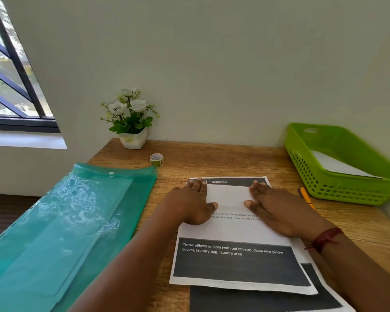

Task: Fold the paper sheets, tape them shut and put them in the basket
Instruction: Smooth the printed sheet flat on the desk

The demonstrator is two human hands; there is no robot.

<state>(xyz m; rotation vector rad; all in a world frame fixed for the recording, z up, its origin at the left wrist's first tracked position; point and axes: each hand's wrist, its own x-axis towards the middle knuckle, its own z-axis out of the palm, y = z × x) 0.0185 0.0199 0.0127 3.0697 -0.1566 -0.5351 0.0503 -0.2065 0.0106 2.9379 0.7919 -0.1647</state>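
Head view: left hand (189, 203) and right hand (277, 210) press straight-fingered on dark-banded paper sheet (230, 230).

On the white printed paper sheet (232, 231), the far dark band reads "BEDROOM"; the near one, "Throw pillows on sofa (with old covers), clean new pillow covers, laundry bag, laundry area".

Red thread bracelet (324, 240) (right wrist)
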